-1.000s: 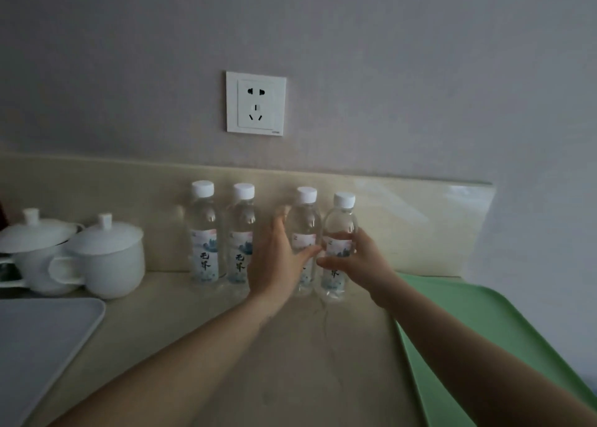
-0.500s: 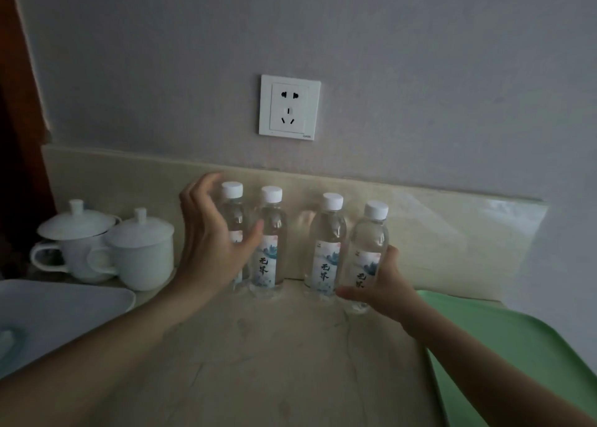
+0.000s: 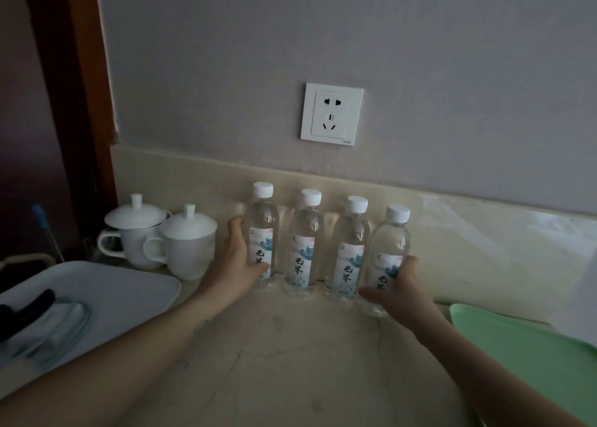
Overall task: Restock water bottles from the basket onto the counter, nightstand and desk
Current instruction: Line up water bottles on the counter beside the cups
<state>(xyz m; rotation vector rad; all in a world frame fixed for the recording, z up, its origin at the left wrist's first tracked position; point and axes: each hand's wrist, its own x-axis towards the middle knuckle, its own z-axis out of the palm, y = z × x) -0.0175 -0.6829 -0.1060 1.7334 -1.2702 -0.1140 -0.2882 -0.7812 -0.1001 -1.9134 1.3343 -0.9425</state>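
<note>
Grey textured wall (image 3: 323, 38), white wall socket (image 3: 331, 113) on it, beige backsplash (image 3: 181, 174) runs below the socket, pale marble counter (image 3: 290, 368) lies further below, dark brown wooden frame (image 3: 77, 87) stands far left of the socket, light is dim.

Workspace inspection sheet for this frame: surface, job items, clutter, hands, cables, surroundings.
Surface: beige marbled counter, with a backsplash behind.
Job's things: four capped water bottles stand upright in a row by the backsplash: leftmost bottle, second bottle, third bottle, rightmost bottle. The basket is not in view.
Clutter: left lidded cup, right lidded cup, white tray carrying blurred dark and pale items, green tray.
Hands: left hand grips the leftmost bottle; right hand grips the rightmost bottle low down.
Cables: nothing seen for certain; a bluish loop on the white tray is too blurred to tell.
Surroundings: grey wall, wall socket with nothing plugged in, dark wooden frame at the left.
</note>
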